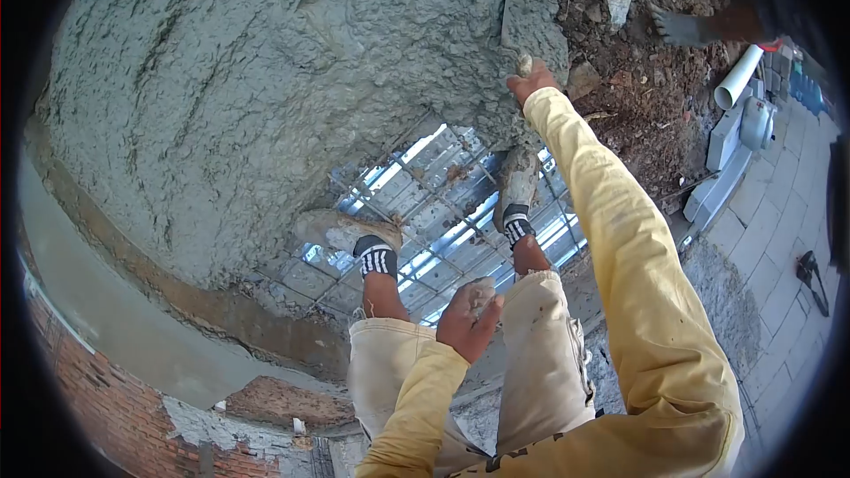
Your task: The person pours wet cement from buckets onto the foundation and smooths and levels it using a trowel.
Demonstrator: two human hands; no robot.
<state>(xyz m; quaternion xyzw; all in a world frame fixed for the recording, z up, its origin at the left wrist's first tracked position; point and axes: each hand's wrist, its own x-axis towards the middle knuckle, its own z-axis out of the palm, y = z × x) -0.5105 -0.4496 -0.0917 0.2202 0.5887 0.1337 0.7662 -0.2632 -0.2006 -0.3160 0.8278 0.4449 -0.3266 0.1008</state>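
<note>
At the upper right of the wet concrete, my right hand (531, 81) is closed around the light knobbed handle of a trowel (506, 13). Its blade is mostly buried or coated in grey mix, with one dark edge showing. My left hand (471, 320) hangs curled in front of my knees, its fingers grey with mortar; whether something lies in it is hidden. Wet concrete (239, 80) spreads thickly across the upper left. Below it, a steel mesh (443, 204) lies over shiny metal sheeting, and my mud-caked shoes stand there.
Another person's bare, grey-smeared foot (680, 28) stands on the rubble soil (642, 97) at upper right. A white pipe (738, 77) and blocks lie beside the paving (770, 204). A concrete-topped ledge (133, 279) and brick wall (115, 381) run along the lower left.
</note>
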